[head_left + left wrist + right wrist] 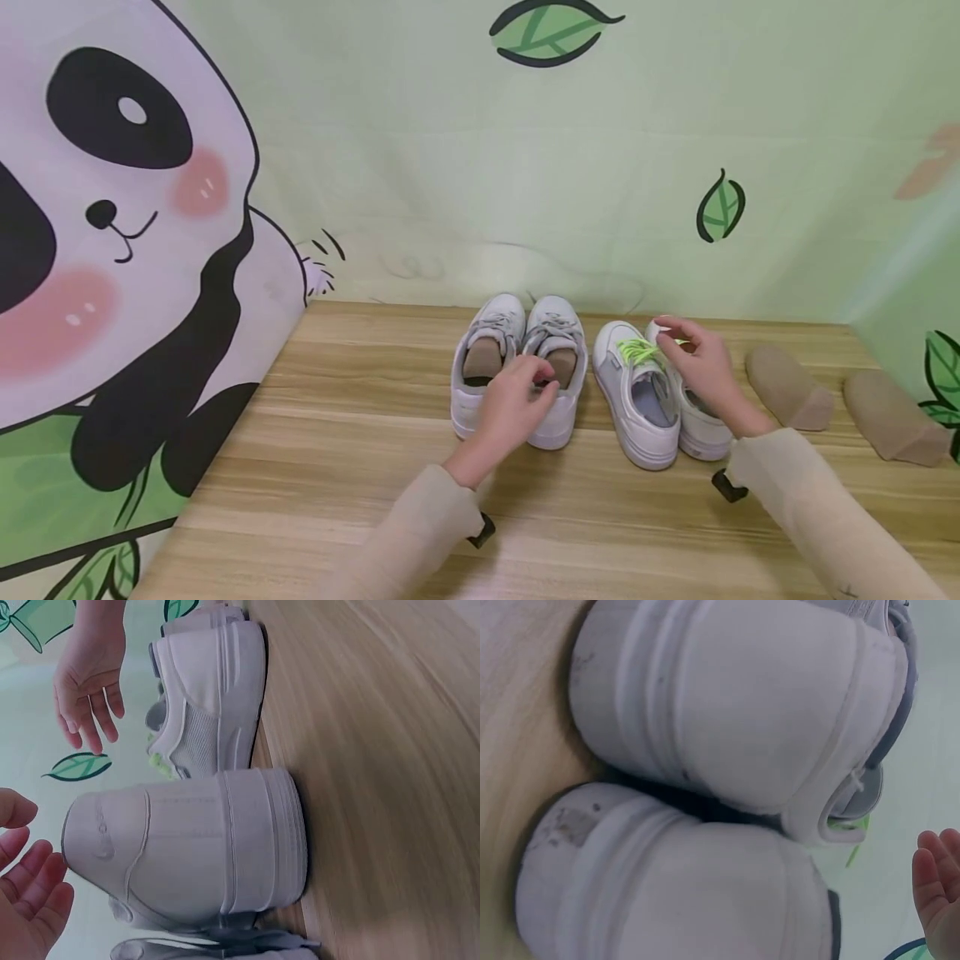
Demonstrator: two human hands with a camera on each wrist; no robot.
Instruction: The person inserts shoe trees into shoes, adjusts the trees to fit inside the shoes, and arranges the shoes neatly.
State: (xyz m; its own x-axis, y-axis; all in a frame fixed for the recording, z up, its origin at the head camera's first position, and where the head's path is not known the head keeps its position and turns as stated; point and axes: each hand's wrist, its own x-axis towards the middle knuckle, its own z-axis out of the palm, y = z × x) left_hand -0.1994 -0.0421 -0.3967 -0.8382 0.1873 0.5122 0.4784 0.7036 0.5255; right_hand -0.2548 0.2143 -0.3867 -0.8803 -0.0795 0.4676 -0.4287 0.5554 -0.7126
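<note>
Two pairs of white sneakers stand side by side, toes to the wall. The left pair, a left shoe [467, 400] and a right shoe [551, 429], has grey laces and brown shoe inserts [483, 358] inside. My left hand [517, 404] is over the right shoe, fingers loosely bent, holding nothing; in the left wrist view its fingertips are right at the heel collar [105, 832]. Bright green laces [637, 351] mark the other pair's left shoe [648, 437]. Above its mate [705, 437] hovers my right hand [701, 362], thumb and fingers apart, holding nothing.
Two brown shoe inserts [787, 387] lie on the wood-grain surface [337, 467] at the right. A green wall [420, 150] with leaf drawings rises behind the shoes. A large printed panda [187, 275] covers the left side.
</note>
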